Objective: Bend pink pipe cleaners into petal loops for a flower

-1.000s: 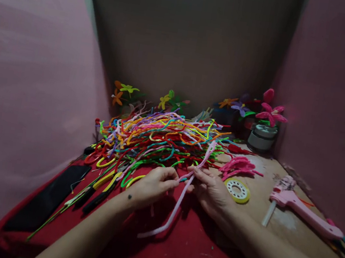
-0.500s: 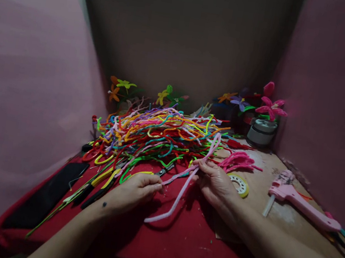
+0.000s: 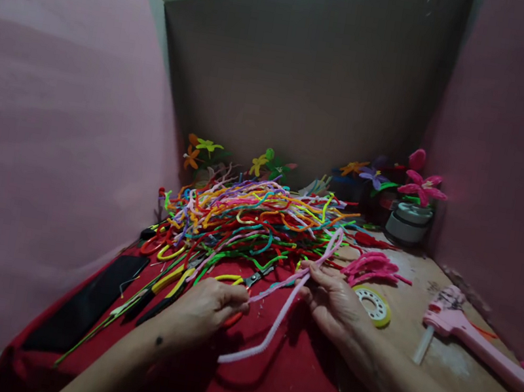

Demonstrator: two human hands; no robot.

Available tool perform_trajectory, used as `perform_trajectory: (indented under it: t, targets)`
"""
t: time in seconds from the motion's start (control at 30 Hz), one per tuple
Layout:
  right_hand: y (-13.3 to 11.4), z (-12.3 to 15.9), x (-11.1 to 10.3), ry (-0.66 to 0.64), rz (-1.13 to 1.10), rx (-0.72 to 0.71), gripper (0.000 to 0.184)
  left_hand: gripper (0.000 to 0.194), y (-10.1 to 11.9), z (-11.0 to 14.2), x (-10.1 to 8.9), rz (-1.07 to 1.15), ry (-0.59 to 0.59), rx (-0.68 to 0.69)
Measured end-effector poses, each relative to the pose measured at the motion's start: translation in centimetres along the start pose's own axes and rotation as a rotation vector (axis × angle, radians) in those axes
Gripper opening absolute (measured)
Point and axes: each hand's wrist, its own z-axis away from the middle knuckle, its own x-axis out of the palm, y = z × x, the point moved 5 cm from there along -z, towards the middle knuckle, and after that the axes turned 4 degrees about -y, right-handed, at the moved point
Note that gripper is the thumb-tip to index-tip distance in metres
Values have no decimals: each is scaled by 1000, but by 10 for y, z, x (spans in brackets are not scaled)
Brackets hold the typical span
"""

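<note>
A light pink pipe cleaner [image 3: 278, 321] is bent into a narrow loop at its top, and one long end hangs down toward the red cloth. My right hand [image 3: 333, 297] pinches it below the loop, where its strands cross. Fingers of my left hand [image 3: 212, 307] are closed on the other pink end, which stretches between the two hands. Just behind my left hand lie scissors [image 3: 253, 279] with orange and yellow handles, partly hidden by it. A large heap of many-coloured pipe cleaners [image 3: 258, 222] rises beyond both hands.
At left lie a black phone [image 3: 86, 301] and yellow-black pliers [image 3: 167, 290]. To the right are a tape roll [image 3: 374, 306], bright pink pipe cleaners [image 3: 372, 268] and a pink glue gun [image 3: 479, 333]. Pipe-cleaner flowers [image 3: 423, 187] stand at the back, between pink walls.
The whole view has shifted, so everything sits lower and further right. Both hands keep their hold on the pink pipe cleaner, whose shape looks much the same.
</note>
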Motion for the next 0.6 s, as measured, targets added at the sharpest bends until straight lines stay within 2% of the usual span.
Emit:
perform_trajectory:
  t: [0.1,0.17,0.27,0.43,0.6]
  targets:
    - [-1,0,-2,22,-28,-14,5,33,-4,3,-15,60,44,-24]
    - [1,-1,-4,25,-31,-12,5,34,-9,5,-31,150,125,-63]
    - [5,-1,-6,1,-17,20,8,32,-19,6,-60,302,293,-92]
    - [10,0,-8,12,2,48,9,26,-38,2,-107,490,644,-28]
    - [5,1,-7,44,0,37,11,26,-48,-7,-129,606,748,44]
